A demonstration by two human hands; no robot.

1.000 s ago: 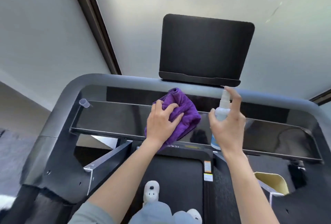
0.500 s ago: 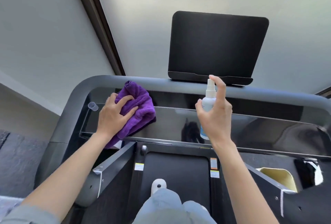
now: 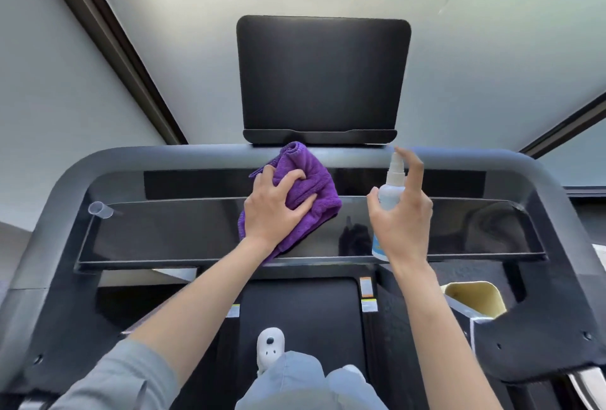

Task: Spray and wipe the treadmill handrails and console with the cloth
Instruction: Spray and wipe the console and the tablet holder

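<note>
A bunched purple cloth (image 3: 311,180) lies on the glossy black console panel (image 3: 170,229) of the treadmill, near its middle. My left hand (image 3: 275,209) grips the cloth and presses it onto the panel. To the right, my right hand (image 3: 405,216) holds a small white spray bottle (image 3: 392,190) upright above the panel, with the index finger raised beside the nozzle. A grey handrail (image 3: 164,157) curves around the console's far edge and down both sides. The black screen (image 3: 323,77) stands above the rail.
The bottle's clear cap (image 3: 100,209) lies at the panel's left end. A yellow-lined holder (image 3: 472,298) sits at lower right. The dark belt (image 3: 301,311), a white shoe (image 3: 270,347) and light trousers are below. A pale wall with dark trim is behind.
My left hand has swept the cloth from the panel's left part back right to its middle. My right hand still holds the bottle upright in about the same place.
</note>
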